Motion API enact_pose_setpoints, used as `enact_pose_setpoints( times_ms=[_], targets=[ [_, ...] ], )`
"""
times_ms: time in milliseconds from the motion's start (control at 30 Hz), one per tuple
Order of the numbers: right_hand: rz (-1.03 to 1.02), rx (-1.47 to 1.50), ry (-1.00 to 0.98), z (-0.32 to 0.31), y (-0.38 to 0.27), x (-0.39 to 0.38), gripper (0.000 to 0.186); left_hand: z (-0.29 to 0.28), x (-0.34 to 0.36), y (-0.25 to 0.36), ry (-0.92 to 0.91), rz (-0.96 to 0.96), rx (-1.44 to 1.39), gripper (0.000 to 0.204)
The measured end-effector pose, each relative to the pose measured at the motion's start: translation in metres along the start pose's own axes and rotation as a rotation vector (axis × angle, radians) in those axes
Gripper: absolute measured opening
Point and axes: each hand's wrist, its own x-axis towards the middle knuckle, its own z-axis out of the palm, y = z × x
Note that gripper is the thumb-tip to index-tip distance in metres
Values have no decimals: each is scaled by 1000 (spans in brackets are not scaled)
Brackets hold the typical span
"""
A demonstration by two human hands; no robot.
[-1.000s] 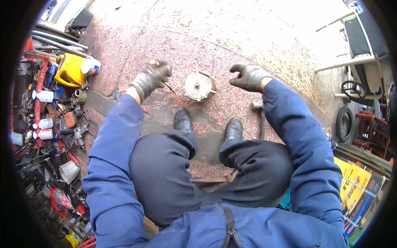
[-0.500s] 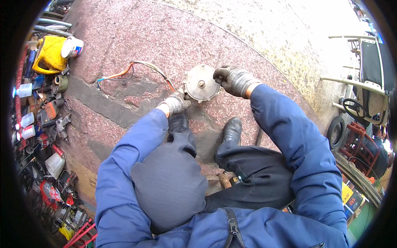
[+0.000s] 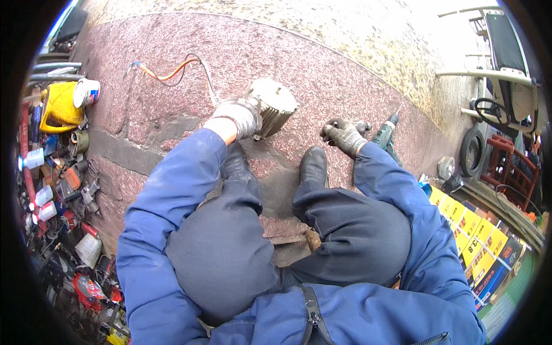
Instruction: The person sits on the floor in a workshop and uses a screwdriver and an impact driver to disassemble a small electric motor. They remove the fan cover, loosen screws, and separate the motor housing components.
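Observation:
A finned metal electric motor [image 3: 276, 106] stands tilted on the floor in front of my boots, its pale round end cover facing up and its ribbed side showing. My left hand [image 3: 241, 116], in a grey glove, is closed on its left edge. Orange, white and dark wires [image 3: 172, 76] with a blue end run from behind that hand across the floor. To the right of the motor, my gloved right hand [image 3: 344, 137] is low with curled fingers; what they hold, if anything, is hidden. A small dark metal piece [image 3: 362, 125] shows beside its knuckles. Close by lies a green power drill [image 3: 385, 133].
Tools and parts crowd the left side, with a yellow jerrycan [image 3: 60, 106] and a white tub [image 3: 86, 92]. At right are a tyre [image 3: 471, 151], a wheeled frame with a dark seat [image 3: 506, 43], and yellow boxes [image 3: 477, 241]. A wooden-handled tool [image 3: 312, 240] lies between my legs.
My right hand has left the motor's cover and moved right and down to beside the drill. The motor has been tilted, so its finned side now shows; my left hand stays on it.

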Motion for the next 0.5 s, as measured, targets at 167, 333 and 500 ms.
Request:
enact_pose_setpoints(
  times_ms=[167,333,500],
  targets=[
    [-78,43,-149,8,-2,-4,21,-15,13,17,-123,74,227,35],
    [-29,150,-227,7,-14,-13,18,-18,14,25,-76,95,289,29],
    [-23,39,-168,1,-6,-15,19,-22,9,24,212,279,36,37]
  ],
)
